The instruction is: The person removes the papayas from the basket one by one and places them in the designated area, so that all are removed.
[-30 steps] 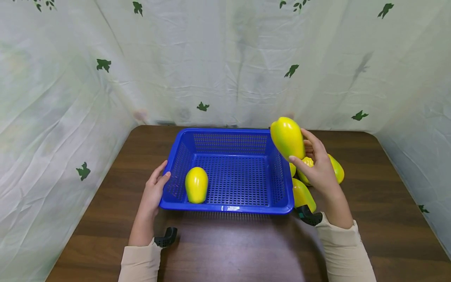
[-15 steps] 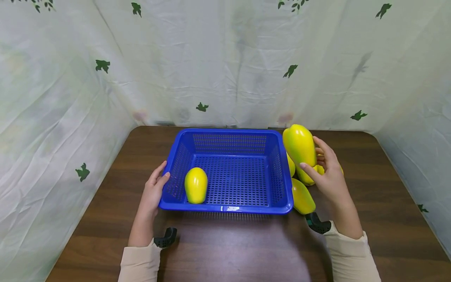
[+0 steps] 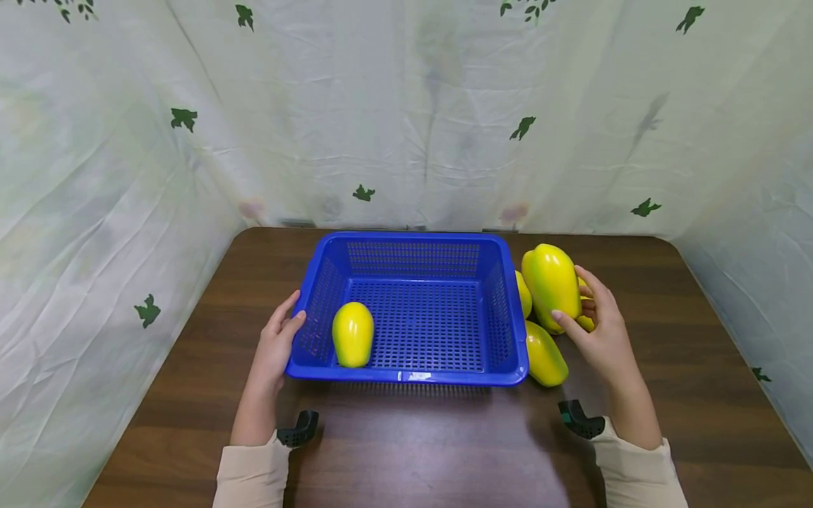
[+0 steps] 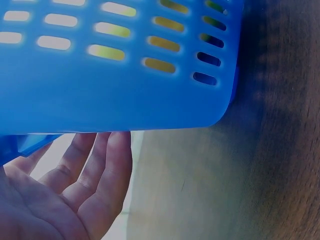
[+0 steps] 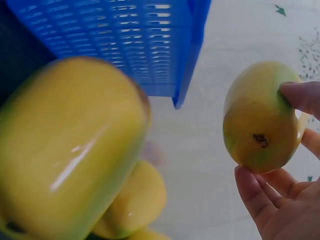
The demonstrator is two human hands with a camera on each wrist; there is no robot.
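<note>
A blue slotted plastic basket (image 3: pixel 406 377) stands on the table, and one yellow mango (image 3: pixel 353 335) lies in its left part. My left hand (image 3: pixel 277 343) grips the basket's left rim; the left wrist view shows its fingers (image 4: pixel 112 175) at the edge of the basket wall. Just right of the basket, my right hand (image 3: pixel 600 331) pinches another mango (image 3: pixel 551 288) between thumb and fingers. The right wrist view shows this held mango (image 5: pixel 260 120) with its dark stem spot, raised apart from a large mango (image 5: pixel 75 145) in the foreground.
Other mangoes lie on the table along the basket's right side, one at the front (image 3: pixel 545 354) and one partly hidden by the rim (image 3: pixel 524 295). The brown wooden table (image 3: pixel 413 444) ends at a pale curtain (image 3: pixel 406 141) with green bird shapes.
My right hand has moved right and toward me, lowering the held mango from above the basket's right rim to over the mangoes beside it. My left hand stays on the rim.
</note>
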